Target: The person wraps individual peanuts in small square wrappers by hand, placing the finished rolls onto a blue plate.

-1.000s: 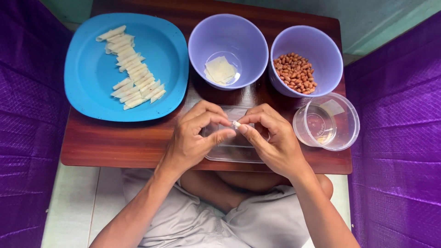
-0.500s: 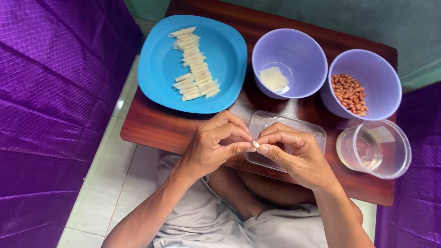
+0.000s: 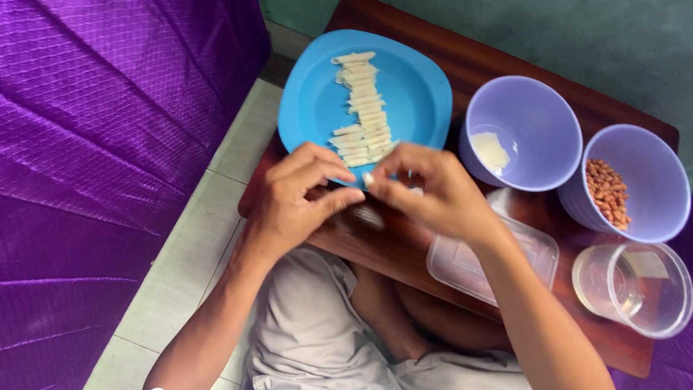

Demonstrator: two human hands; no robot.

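— So, what sits between the two hands?

— One small pale roll point(image 3: 368, 178), whitish and short. It is pinched between the fingertips of the left hand point(image 3: 299, 198) and the right hand point(image 3: 433, 191), just over the near edge of the blue plate point(image 3: 310, 94). It is slightly blurred, so I cannot tell more of its surface than that.

— And both hands are closed on it?

— Yes. The left thumb and forefinger press in from one side, the right fingertips from the other, with the remaining fingers curled.

— What lies on the plate?

— A long column of the same pale rolls point(image 3: 363, 108), laid side by side down the middle, with a few doubled up at the near end, close to the hands.

— And the other containers?

— Two lilac bowls stand to the right of the plate on the wooden table point(image 3: 505, 50). The nearer bowl point(image 3: 521, 133) holds a few thin pale sheets point(image 3: 489, 152) at its bottom. The farther bowl point(image 3: 635, 180) holds reddish-brown peanuts point(image 3: 606, 191). A clear round tub point(image 3: 635, 289) stands near the table's front edge; what is in it I cannot tell. A clear flat rectangular box point(image 3: 491, 263) lies partly under the right forearm.
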